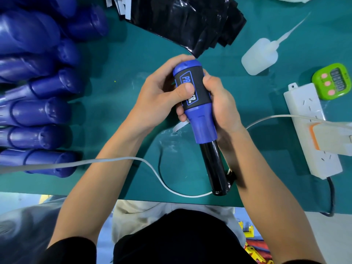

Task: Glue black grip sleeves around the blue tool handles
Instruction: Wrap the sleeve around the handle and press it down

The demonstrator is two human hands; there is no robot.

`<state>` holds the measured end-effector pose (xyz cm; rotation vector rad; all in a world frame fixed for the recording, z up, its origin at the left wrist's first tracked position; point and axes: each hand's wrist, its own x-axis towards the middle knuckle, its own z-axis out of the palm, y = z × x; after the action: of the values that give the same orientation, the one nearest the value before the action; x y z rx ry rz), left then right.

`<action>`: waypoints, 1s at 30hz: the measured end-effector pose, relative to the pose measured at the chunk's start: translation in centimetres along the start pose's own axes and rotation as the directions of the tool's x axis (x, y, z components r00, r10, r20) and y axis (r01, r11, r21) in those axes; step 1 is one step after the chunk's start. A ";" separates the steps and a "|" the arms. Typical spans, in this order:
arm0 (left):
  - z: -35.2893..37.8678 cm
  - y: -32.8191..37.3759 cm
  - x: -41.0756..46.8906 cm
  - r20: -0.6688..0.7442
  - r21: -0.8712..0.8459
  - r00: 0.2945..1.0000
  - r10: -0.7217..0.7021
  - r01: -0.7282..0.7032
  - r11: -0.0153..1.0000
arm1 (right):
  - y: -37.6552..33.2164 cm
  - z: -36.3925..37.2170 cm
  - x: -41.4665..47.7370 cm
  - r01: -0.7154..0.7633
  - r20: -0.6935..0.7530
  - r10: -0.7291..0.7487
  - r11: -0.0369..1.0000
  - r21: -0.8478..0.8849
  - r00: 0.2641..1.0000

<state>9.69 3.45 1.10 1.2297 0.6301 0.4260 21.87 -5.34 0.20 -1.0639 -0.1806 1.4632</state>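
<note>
A worker's left hand (160,92) and right hand (221,103) both clasp a blue tool handle (202,122) above the bench (123,54), fingers curled round it from either side. Both thumbs press on the black grip sleeve (197,80) wrapped about the handle's upper half, and the left thumb covers part of the printed label. The handle's blue cap points away from the worker. Its glossy black shaft (215,164) slopes back toward the body, the tip near the bench edge.

Just below the left hand lies a curled white strip (178,128), apparently peeled backing. Beyond the hands sits a heap of spare black sleeves (190,21). A translucent glue bottle (259,58) lies on its side beyond the right hand, with a green timer (332,80) and a white power strip (308,121) farther out on that side. Bare blue handles (38,111) are stacked well off to the left.

The sleeve appears to be on and in the pressing stage. The seam is out of sight, so uneven thumb pressure could leave an edge lifted or the label crooked. Wet glue might let the sleeve creep round the handle or squeeze out onto the fingers. The bottle lying on its side may also leak onto the bench.
</note>
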 end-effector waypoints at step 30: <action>-0.8 -0.5 0.3 0.007 -0.030 1.000 -0.010 0.010 1.000 | 0.1 -0.1 -0.2 0.006 0.036 -0.007 1.000 0.026 0.999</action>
<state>9.44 4.06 0.38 1.1988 0.6214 0.4214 21.86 -5.59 0.19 -1.0154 -0.1902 1.4764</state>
